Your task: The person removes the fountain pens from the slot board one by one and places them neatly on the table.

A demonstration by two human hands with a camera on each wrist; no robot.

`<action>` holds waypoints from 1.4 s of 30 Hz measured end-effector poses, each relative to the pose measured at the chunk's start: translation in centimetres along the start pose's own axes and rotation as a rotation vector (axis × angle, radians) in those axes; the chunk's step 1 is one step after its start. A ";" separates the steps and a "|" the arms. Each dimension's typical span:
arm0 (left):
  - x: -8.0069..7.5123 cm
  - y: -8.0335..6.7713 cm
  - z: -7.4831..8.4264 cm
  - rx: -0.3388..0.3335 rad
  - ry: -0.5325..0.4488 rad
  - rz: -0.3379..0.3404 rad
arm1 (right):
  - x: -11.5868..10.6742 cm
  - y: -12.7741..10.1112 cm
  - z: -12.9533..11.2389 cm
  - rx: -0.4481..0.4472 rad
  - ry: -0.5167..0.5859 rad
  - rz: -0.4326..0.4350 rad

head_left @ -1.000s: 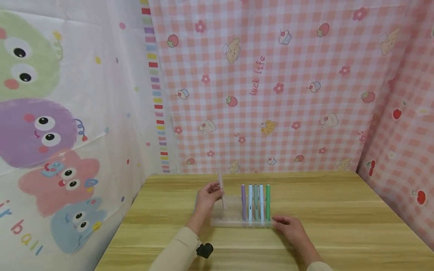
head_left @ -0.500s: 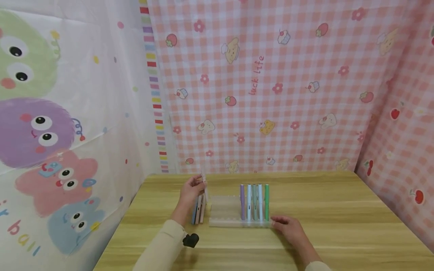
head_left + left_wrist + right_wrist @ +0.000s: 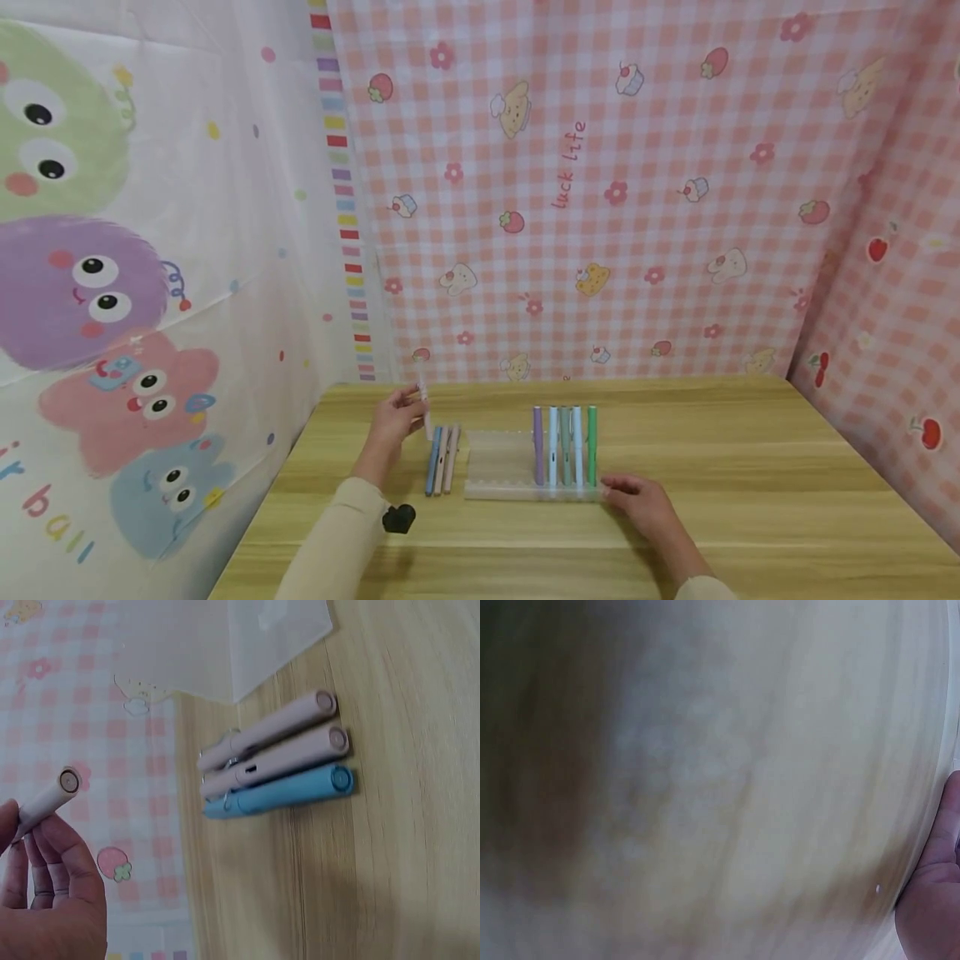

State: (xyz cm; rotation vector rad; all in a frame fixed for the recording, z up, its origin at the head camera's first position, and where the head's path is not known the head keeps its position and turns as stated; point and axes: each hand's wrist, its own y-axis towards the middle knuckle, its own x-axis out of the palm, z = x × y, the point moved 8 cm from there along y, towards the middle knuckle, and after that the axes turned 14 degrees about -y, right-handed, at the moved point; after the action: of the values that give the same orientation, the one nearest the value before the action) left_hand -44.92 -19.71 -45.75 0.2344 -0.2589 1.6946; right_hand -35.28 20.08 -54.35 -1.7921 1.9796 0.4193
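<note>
Left hand [image 3: 392,421]: gripped a pale pink plastic pen [image 3: 46,799] above the wooden desk [image 3: 750,500].
Right hand [image 3: 637,502]: fingers relaxed, resting against the clear plastic pen rack [image 3: 498,471].
Left of rack: three loose pens [image 3: 442,459].

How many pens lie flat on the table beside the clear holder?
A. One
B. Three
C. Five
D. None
B: the left wrist view shows two pink pens and one blue pen side by side on the table, next to the clear holder; a fourth is in the left hand.
</note>
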 end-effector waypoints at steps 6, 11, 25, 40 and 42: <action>-1.3 0.1 0.0 -0.010 0.023 -0.012 | 0.0 0.0 0.2 0.005 0.007 0.003; -2.4 0.0 -0.1 -0.014 0.041 -0.015 | 0.0 0.1 0.2 -0.004 0.014 -0.003; -4.6 -0.3 -1.1 -0.047 0.102 -0.020 | 0.0 0.3 0.3 -0.006 0.005 0.001; -5.1 -0.9 -3.6 -0.131 0.086 -0.041 | 0.0 0.3 0.5 0.002 -0.009 0.009; -5.1 -0.9 -3.9 -0.138 0.088 -0.043 | 0.1 0.4 0.5 0.000 -0.010 0.005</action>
State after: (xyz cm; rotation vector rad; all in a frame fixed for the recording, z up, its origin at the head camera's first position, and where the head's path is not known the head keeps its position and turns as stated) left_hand -43.32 -23.23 -50.99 0.0623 -0.3022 1.6326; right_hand -35.58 20.33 -54.86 -1.7819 1.9776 0.4296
